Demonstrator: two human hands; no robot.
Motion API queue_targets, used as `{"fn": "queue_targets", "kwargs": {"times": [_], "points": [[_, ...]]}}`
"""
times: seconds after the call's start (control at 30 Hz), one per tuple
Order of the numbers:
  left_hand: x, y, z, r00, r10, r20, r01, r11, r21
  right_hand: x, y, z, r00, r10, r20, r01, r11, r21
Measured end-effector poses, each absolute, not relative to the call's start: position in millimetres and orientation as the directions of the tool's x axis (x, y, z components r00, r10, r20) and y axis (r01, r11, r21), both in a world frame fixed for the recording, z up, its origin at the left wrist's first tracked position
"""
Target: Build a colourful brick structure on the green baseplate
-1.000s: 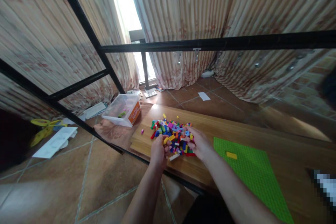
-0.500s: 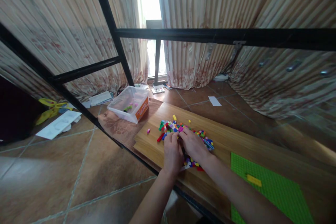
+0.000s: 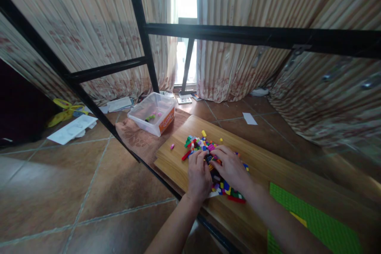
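Observation:
A pile of small coloured toy bricks [image 3: 195,143] lies on a wooden board, and both my hands are in it. My left hand [image 3: 199,176] rests at the pile's near left side, its fingers bent and close together. Opposite it, my right hand [image 3: 231,168] reaches in from the right with curled fingers. Between the fingertips shows a small dark piece [image 3: 209,158] with a light mark, too small to name surely. Whether one or both hands grip it is partly hidden. Beyond the fingers are pink bricks [image 3: 211,147] and a yellow brick [image 3: 203,133].
A clear plastic box [image 3: 143,121] with a few pieces inside stands left of the wooden board [image 3: 172,162]. A green baseplate [image 3: 315,218] carrying a yellow brick [image 3: 298,218] lies at right. A black metal frame [image 3: 238,33] crosses in front of the curtains.
The view has shifted slightly, moving the scene rightward. My right hand has drawn a little away from my left, uncovering the dark piece and more bricks between them.

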State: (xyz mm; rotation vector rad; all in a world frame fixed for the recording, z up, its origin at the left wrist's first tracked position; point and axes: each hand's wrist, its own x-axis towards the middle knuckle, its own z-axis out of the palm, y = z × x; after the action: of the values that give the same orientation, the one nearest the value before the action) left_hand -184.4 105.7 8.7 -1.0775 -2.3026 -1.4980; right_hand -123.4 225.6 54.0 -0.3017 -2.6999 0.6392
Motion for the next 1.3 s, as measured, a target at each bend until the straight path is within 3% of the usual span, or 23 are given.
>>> {"fn": "queue_targets", "kwargs": {"times": [0.13, 0.23, 0.37, 0.6, 0.97, 1.3], "points": [[-200.0, 96.5, 17.6, -0.757, 0.396, 0.52, 0.63, 0.229, 0.743, -119.4, 233.3, 51.8, -0.917, 0.278, 0.285, 0.11, 0.865, -0.489], [-225.4, 88.4, 22.6, -0.801, 0.37, 0.471, 0.586, 0.319, 0.745, -114.7, 238.4, 51.9, -0.914, 0.291, 0.282, 0.121, 0.86, -0.495], [-257.1, 83.0, 22.6, -0.802, 0.446, 0.397, 0.58, 0.421, 0.698, -110.1, 240.9, 54.2, -0.908, 0.324, 0.266, 0.154, 0.848, -0.507], [-269.9, 88.6, 16.4, -0.768, 0.536, 0.35, 0.609, 0.446, 0.656, -109.4, 236.7, 57.4, -0.901, 0.322, 0.29, 0.145, 0.854, -0.499], [-283.0, 88.4, 22.0, -0.784, 0.473, 0.403, 0.6, 0.408, 0.688, -107.8, 231.9, 70.2, -0.878, 0.361, 0.315, 0.133, 0.815, -0.564], [-287.7, 90.2, 25.3, -0.841, 0.42, 0.341, 0.478, 0.282, 0.832, -109.2, 232.2, 82.7, -0.844, 0.41, 0.346, 0.121, 0.773, -0.623]]}}
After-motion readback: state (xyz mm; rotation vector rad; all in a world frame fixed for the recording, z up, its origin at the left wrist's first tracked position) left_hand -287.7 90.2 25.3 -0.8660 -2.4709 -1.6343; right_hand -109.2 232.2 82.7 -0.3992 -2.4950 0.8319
